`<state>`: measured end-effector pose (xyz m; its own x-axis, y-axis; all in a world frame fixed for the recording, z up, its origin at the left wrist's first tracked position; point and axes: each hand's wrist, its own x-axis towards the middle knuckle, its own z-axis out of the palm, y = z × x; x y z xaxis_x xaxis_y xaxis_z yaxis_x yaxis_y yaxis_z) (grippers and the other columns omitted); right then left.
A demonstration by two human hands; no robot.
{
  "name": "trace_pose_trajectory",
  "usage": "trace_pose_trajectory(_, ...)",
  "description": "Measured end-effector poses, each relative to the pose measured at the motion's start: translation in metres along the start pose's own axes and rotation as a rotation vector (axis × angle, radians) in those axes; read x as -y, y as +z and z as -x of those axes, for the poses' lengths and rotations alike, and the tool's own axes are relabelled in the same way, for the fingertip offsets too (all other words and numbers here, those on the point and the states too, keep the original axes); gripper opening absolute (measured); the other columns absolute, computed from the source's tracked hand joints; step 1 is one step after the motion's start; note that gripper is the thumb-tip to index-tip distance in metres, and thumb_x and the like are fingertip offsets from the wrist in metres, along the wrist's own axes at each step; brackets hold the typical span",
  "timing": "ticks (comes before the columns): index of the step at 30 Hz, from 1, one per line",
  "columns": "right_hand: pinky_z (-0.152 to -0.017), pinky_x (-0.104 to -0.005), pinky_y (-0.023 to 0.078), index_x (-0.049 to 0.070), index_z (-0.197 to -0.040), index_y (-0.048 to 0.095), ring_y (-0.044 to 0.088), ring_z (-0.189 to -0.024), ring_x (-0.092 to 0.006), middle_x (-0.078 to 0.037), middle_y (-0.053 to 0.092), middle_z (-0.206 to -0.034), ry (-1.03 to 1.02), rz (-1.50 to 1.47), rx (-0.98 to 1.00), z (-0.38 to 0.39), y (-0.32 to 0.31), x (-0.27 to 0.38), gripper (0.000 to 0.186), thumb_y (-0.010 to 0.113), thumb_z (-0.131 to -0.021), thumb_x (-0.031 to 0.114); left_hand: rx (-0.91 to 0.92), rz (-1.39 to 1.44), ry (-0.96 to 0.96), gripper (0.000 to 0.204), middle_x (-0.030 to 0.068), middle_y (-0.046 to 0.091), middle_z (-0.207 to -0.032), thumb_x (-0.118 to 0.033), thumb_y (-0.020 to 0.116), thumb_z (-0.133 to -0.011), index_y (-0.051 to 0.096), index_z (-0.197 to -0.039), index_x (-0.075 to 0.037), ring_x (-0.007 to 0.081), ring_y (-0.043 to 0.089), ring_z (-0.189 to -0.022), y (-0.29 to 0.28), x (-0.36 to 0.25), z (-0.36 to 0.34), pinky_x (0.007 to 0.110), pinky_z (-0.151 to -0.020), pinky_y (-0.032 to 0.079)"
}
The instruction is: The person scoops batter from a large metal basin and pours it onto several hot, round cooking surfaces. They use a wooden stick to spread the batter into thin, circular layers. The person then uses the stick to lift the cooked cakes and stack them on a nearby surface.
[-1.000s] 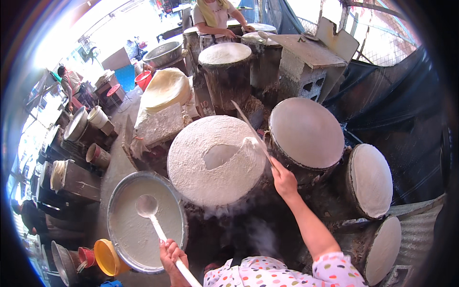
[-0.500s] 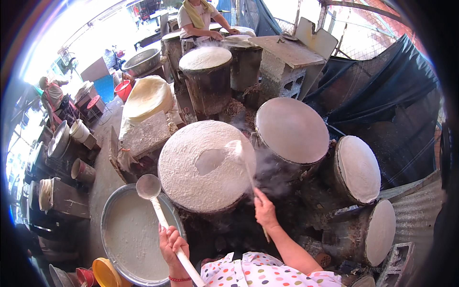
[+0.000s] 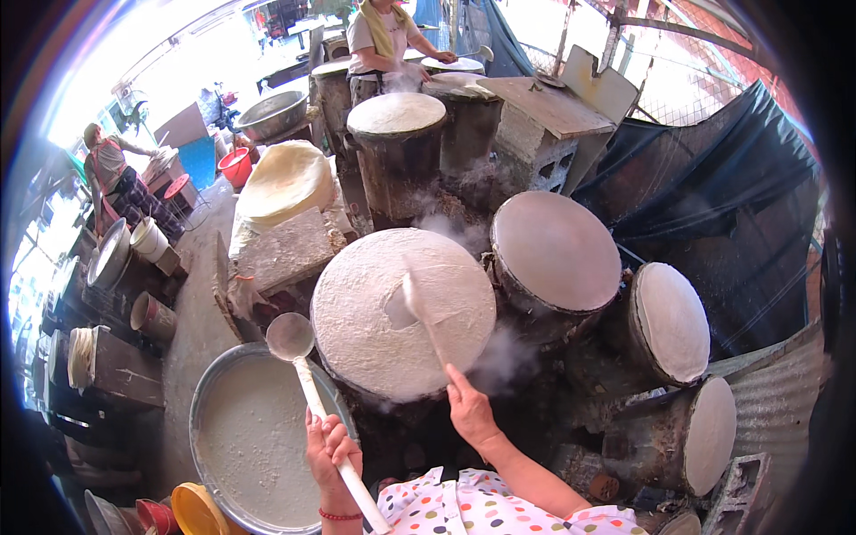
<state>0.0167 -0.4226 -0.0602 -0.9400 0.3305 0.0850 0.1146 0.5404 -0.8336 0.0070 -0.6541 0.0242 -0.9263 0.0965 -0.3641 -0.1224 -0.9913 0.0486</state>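
Steam hangs about a crowded, sunlit work area with a dark tarp draped along its right side. At the centre stands a round griddle, its top coated with pale, rough batter except for a smooth grey patch near the middle. Over that patch reaches the blurred far end of a slim stick; whether it presses on the surface cannot be told. The right grip is closed around the stick's near end, just beyond the griddle's front edge. The left grip is wrapped around the handle of a ladle, whose round bowl sits by the upper rim of a wide basin, just left of the griddle. Creamy liquid fills the basin, and a yellow bucket stands beside it. Right of the griddle is a grey-topped drum, with two more pale-topped drums farther out. Behind to the left rises a stack of thin, yellowish sheets. Beyond, a co-worker stands among other drums.
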Motion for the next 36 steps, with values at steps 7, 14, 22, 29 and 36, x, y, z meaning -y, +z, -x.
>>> trace_pose_trajectory(7, -0.077, -0.0339, 0.053, 0.008, -0.126, 0.056, 0.068, -0.089, -0.0268, -0.016, 0.068, -0.101, -0.132, 0.008, -0.275, -0.016, -0.013, -0.044, 0.033, 0.052, -0.094, 0.014, -0.025, -0.009, -0.005, 0.031, 0.0021, 0.040, -0.080, -0.016, 0.040, -0.101, 0.038, -0.132, -0.014, 0.0033, 0.035, -0.049, 0.003, -0.006, 0.001, 0.015, -0.034, 0.036)
trace_pose_trajectory(14, -0.045, -0.0277, 0.043, 0.013, -0.128, 0.057, 0.043, -0.044, -0.0115, -0.001, 0.047, -0.060, 0.416, -0.381, 0.364, -0.066, -0.064, -0.012, 0.034, 0.048, -0.095, 0.019, 0.015, -0.264, -0.001, 0.028, 0.0033, 0.041, -0.080, -0.014, 0.039, -0.101, 0.036, -0.129, -0.016, 0.0041, 0.036, -0.049, 0.024, -0.002, -0.009, 0.016, -0.034, 0.037)
trace_pose_trajectory(22, -0.074, -0.0338, 0.051, 0.011, -0.129, 0.054, 0.065, -0.089, -0.0283, -0.018, 0.064, -0.100, -0.055, 0.064, 0.184, 0.021, -0.077, -0.036, 0.036, 0.051, -0.093, 0.014, 0.091, -0.832, 0.033, 0.042, 0.0036, 0.047, -0.078, -0.009, 0.046, -0.097, 0.029, -0.134, -0.018, 0.0055, 0.038, -0.047, 0.020, 0.039, -0.043, 0.020, -0.036, 0.034)
trace_pose_trajectory(29, -0.036, -0.0226, 0.036, 0.021, -0.139, 0.045, 0.037, -0.041, -0.0041, 0.006, 0.037, -0.056, 0.507, -0.640, 0.170, 0.054, 0.001, -0.004, 0.041, 0.044, -0.097, 0.019, 0.070, -1.158, 0.088, 0.052, 0.0026, 0.047, -0.073, -0.007, 0.047, -0.094, 0.022, -0.140, -0.011, 0.0058, 0.041, -0.044, -0.026, 0.084, -0.048, 0.022, -0.034, 0.036)
trace_pose_trajectory(36, -0.065, -0.0255, 0.049, 0.010, -0.130, 0.053, 0.058, -0.065, -0.0105, -0.010, 0.065, -0.085, 0.127, -0.415, 0.181, 0.022, 0.026, 0.016, 0.037, 0.052, -0.094, 0.017, -0.047, -0.666, -0.059, 0.031, 0.0021, 0.043, -0.071, -0.014, 0.041, -0.099, 0.031, -0.129, -0.010, 0.0073, 0.037, -0.045, -0.001, 0.085, -0.032, 0.021, -0.036, 0.036)
